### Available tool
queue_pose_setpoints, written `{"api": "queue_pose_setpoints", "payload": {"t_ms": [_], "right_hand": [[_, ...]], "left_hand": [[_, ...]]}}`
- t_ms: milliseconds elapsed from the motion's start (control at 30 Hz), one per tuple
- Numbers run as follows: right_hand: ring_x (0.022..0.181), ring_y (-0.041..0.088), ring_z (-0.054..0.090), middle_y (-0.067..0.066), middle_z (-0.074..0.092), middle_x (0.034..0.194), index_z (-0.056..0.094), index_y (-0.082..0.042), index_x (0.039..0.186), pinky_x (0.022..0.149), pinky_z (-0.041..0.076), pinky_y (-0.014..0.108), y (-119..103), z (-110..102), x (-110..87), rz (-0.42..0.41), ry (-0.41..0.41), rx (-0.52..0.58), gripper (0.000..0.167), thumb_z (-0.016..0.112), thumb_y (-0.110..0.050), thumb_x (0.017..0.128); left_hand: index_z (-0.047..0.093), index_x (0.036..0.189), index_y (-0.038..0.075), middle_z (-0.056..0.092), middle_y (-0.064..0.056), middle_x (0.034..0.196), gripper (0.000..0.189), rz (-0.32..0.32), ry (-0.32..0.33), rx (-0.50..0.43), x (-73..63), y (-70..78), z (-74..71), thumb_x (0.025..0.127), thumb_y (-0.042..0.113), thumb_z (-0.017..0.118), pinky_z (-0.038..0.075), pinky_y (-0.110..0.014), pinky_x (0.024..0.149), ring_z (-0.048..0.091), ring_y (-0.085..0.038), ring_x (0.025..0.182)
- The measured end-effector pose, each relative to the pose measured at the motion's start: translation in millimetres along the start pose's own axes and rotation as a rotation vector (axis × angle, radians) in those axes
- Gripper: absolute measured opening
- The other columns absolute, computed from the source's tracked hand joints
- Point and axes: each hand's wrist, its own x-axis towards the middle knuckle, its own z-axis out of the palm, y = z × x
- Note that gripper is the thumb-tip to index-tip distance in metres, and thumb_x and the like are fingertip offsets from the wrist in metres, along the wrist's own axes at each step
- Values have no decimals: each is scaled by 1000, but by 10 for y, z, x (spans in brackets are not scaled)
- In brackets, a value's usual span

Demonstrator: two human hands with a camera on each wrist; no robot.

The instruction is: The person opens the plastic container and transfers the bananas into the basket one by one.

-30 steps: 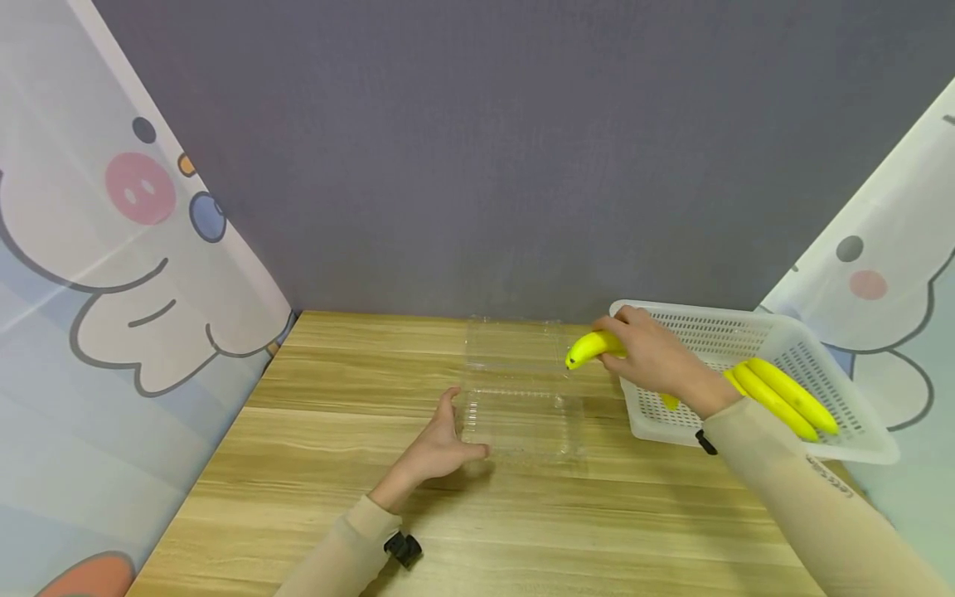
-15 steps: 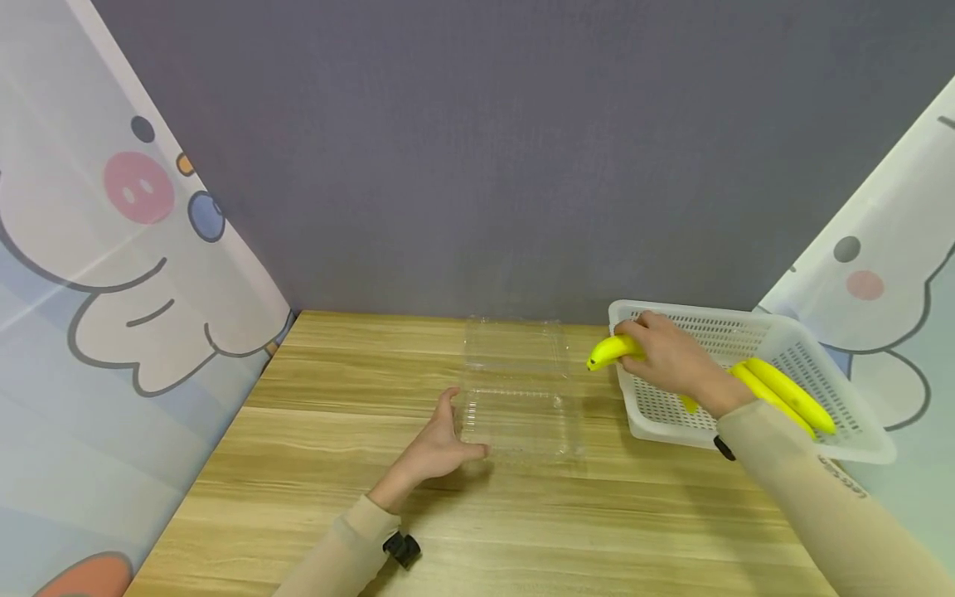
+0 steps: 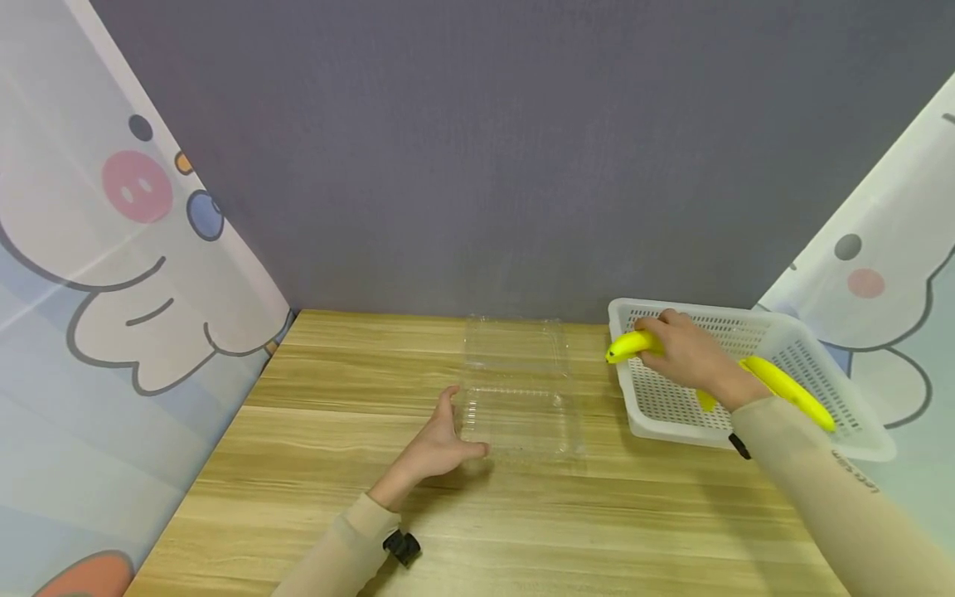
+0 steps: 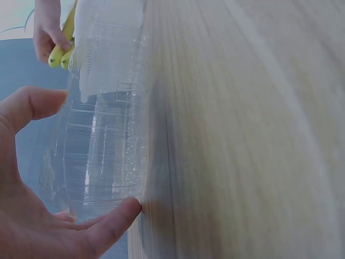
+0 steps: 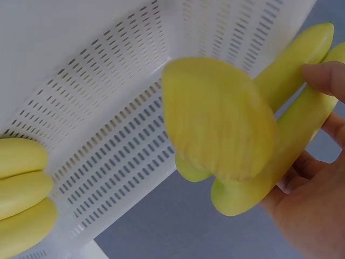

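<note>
My right hand [image 3: 686,352] grips a bunch of yellow bananas [image 3: 632,346] over the left part of a white basket. In the right wrist view the bunch's thick stem end [image 5: 215,116] faces the camera, with the thumb on top of the fruit and fingers behind. Other bananas [image 3: 792,394] lie at the basket's right end, partly behind the sleeve in the head view. On the table, an unlidded clear plastic clamshell box [image 3: 522,423] lies with its lid folded back. My left hand [image 3: 435,448] holds its left end, thumb at the front corner and a finger at the back.
The white perforated basket [image 3: 664,431] stands at the table's right rear. A dark grey wall [image 3: 477,166] rises behind the wooden table [image 3: 522,531]. Cartoon-printed sheets [image 3: 134,332] flank both sides.
My right hand has moved rightward with the banana bunch, from beside the clamshell's lid to over the basket. My left hand and the clamshell have stayed in place.
</note>
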Motion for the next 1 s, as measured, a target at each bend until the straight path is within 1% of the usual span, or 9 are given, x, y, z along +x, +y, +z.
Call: {"api": "queue_pose_setpoints", "payload": {"t_ms": [167, 300, 400, 567, 733, 1000], "right_hand": [[98, 38, 54, 25, 56, 115, 58, 0, 133, 82, 49, 57, 118, -15, -42, 39, -16, 4, 45, 69, -18, 93], [98, 39, 55, 27, 56, 115, 58, 0, 133, 82, 49, 59, 211, -24, -95, 64, -20, 7, 46, 70, -18, 92], [101, 42, 54, 28, 56, 117, 57, -1, 133, 85, 48, 61, 263, -40, -134, 84, -30, 16, 46, 69, -19, 93], [102, 43, 53, 30, 54, 118, 56, 0, 134, 86, 46, 63, 349, -54, -184, 119, -48, 7, 47, 67, -19, 92], [99, 42, 53, 29, 54, 114, 55, 1, 133, 84, 45, 62, 465, -22, -236, 133, -54, -10, 47, 67, -19, 92], [104, 49, 51, 36, 52, 119, 55, 3, 131, 88, 44, 67, 657, 66, -332, 162, -65, -11, 47, 67, -19, 92]], "left_hand": [[0, 161, 8, 16, -41, 157, 116, -1, 0, 3, 5, 0, 1, 82, 24, 83, 37, -67, 107, 28, -55, 143], [0, 161, 7, 17, -41, 157, 115, 2, 3, 14, 7, 4, 0, 82, 24, 83, 37, -68, 106, 28, -56, 142], [1, 161, 7, 18, -41, 157, 115, 3, 7, 22, 8, 4, 1, 82, 24, 83, 38, -68, 105, 29, -56, 142], [3, 160, 6, 19, -42, 156, 116, -9, 19, 5, 14, 18, 7, 79, 22, 84, 36, -66, 109, 27, -54, 144], [4, 160, 7, 20, -42, 156, 116, -19, 25, -1, 6, 27, 6, 78, 22, 84, 34, -64, 111, 26, -52, 145], [3, 161, 7, 19, -42, 157, 116, -18, 17, 1, -5, 18, 16, 80, 23, 84, 35, -65, 110, 27, -52, 145]]}}
